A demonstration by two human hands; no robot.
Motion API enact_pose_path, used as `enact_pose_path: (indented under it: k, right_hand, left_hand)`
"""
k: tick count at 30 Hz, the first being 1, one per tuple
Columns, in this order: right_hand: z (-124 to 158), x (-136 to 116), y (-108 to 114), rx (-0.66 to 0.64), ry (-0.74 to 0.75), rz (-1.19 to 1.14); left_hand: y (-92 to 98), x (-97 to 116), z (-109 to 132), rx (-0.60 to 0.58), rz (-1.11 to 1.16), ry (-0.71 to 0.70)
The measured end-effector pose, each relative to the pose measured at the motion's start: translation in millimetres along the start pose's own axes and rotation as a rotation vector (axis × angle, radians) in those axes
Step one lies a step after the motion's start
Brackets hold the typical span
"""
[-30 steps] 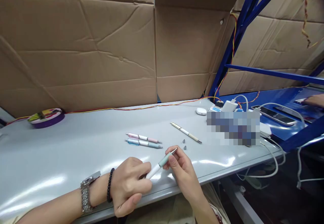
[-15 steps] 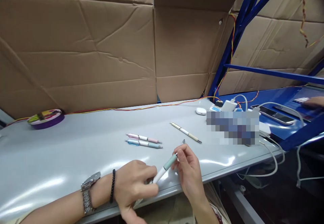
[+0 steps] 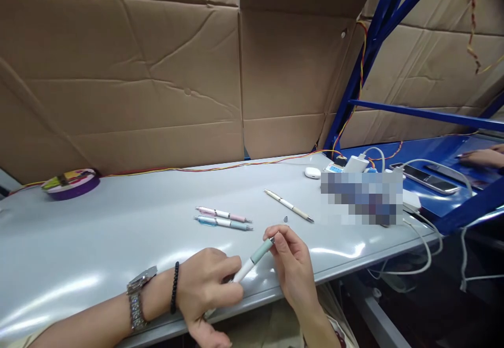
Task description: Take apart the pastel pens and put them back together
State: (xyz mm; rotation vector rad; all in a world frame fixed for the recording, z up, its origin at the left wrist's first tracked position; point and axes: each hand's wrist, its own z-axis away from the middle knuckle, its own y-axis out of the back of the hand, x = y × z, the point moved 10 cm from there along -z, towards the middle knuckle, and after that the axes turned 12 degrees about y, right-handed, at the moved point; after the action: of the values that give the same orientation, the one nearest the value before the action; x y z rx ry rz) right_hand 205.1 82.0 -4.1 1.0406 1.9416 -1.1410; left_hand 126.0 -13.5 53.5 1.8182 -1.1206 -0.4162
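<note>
At the near edge of the grey worktop (image 3: pixel 98 232), a green-and-white pen (image 3: pixel 252 260) is held between both hands, just above the surface and slanted up to the right. Its white rear end is clasped by the left hand (image 3: pixel 205 285), whose fingers (image 3: pixel 230 265) are curled closed around the barrel; a metal watch (image 3: pixel 136 298) and a black bead bracelet (image 3: pixel 174 287) are worn on that wrist. The green front end is pinched by the fingertips (image 3: pixel 277 235) of the right hand (image 3: pixel 293 264), which are drawn narrowly together around the tip. A small grey cone-shaped piece (image 3: pixel 285 219) is seen lying on the worktop just beyond the right hand. Further back, a blue pen (image 3: pixel 223 223) and a pink pen (image 3: pixel 222 214) are laid side by side, almost parallel, and a beige pen (image 3: pixel 289 206) is set at an angle to their right. A white oval case (image 3: pixel 313 172) is placed near the far edge, and a purple round tin (image 3: pixel 71 182) at the far left. Red and yellow wires (image 3: pixel 220 167) are run along the foot of the cardboard wall (image 3: pixel 157 75). On the blue shelf (image 3: pixel 441 151) to the right, phones (image 3: pixel 427 179) are laid, and another person's hand (image 3: pixel 482 157) is rested there.
</note>
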Motion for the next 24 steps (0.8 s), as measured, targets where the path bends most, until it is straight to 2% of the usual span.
enact_pose_path:
  k: [4, 10, 14, 20, 24]
  right_hand:
    - [0.6, 1.7, -5.5, -0.066, -0.018, -0.019]
    - [6.8, 1.4, -25.6, -0.278, -0.106, 0.013]
    - [7.7, -2.1, -27.1, -0.283, -0.138, 0.058]
    - [5.6, -2.6, -20.7, -0.192, -0.139, 0.041]
    - [7.5, 1.6, -19.4, -0.18, -0.132, 0.053]
  left_hand:
    - [1.2, 1.2, 2.4, 0.016, 0.016, -0.006]
    - [-1.5, 2.0, -0.5, -0.009, -0.01, 0.0]
    - [3.0, 2.1, -0.2, 0.006, -0.022, 0.008]
    - [-8.3, -3.0, 1.6, -0.055, -0.039, 0.023]
    - [-11.0, -3.1, -0.1, -0.084, -0.074, 0.016]
